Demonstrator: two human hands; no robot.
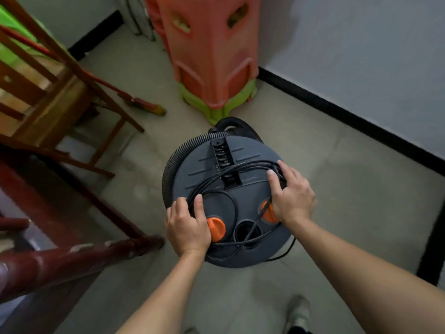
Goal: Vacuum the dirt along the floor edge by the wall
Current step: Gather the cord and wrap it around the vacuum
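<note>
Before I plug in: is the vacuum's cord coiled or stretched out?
Coiled: cord lies looped atop the vacuum, left hand and right hand gripping it.

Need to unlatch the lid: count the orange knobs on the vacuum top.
2. One orange knob lies beside the left hand; the other is partly under the right hand. Both hands grip the black cord, which might hide more.

left hand near-left, palm down, thumb and curled fingers pinching black cord | right hand slightly farther, to the right, palm down, fingers curled round same cord | both forearms bare, reaching forward from near edge, converging toward centre
</note>
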